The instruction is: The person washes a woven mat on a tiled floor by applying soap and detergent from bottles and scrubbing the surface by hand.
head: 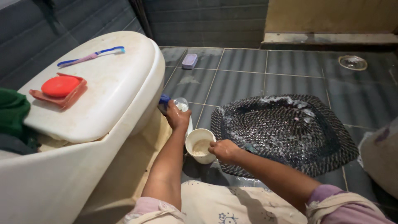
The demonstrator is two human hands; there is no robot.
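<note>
My left hand (177, 118) grips a clear plastic container (180, 103) with a blue cap, tilted over beside the white toilet tank (103, 99). Just right of it, my right hand (224, 150) holds the rim of a small white cup (200, 145) that stands on the tiled floor and has pale powder in it. A dark woven mat (286, 130), wet with patches of white foam, lies spread on the floor right behind my right hand.
On the tank lid lie a pink-and-blue toothbrush (91, 55) and a red soap in a red dish (60, 88). A green cloth (12, 112) hangs at left. A small lilac box (190, 61) and a floor drain (352, 62) are farther back. A pale bag (379, 153) sits at right.
</note>
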